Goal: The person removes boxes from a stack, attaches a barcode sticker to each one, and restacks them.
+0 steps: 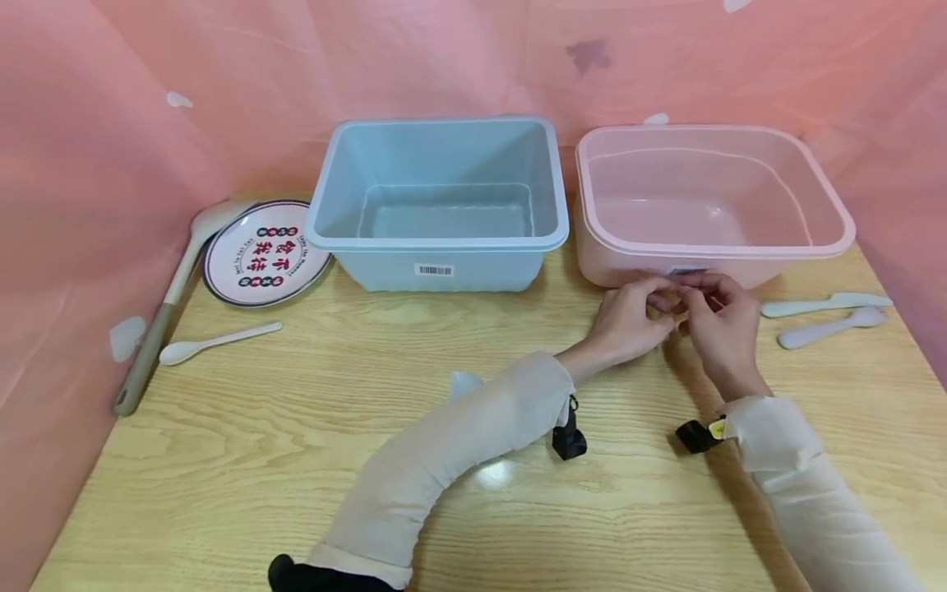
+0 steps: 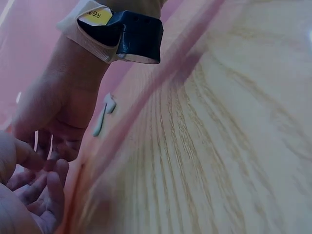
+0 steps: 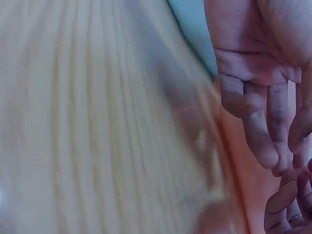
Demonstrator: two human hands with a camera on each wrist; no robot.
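My left hand (image 1: 635,319) and my right hand (image 1: 718,325) meet fingertip to fingertip before the front wall of the pink bin (image 1: 740,265). A small dark label (image 1: 686,270) on that wall shows just above the fingers. The left wrist view has the left fingers (image 2: 54,190) bent toward the right hand (image 2: 53,114). Seen from the right wrist, the right fingers (image 3: 258,139) point down toward the left ones (image 3: 282,202). Whether anything thin is pinched between them I cannot tell.
A blue bin (image 1: 436,267) stands left of the pink one. Further left lie a printed plate (image 1: 255,255), a long-handled spoon (image 1: 166,316) and a small spoon (image 1: 222,339). A knife (image 1: 821,305) and a fork (image 1: 829,329) lie rightward. A pale-blue piece (image 1: 464,383) peeks past the left sleeve.
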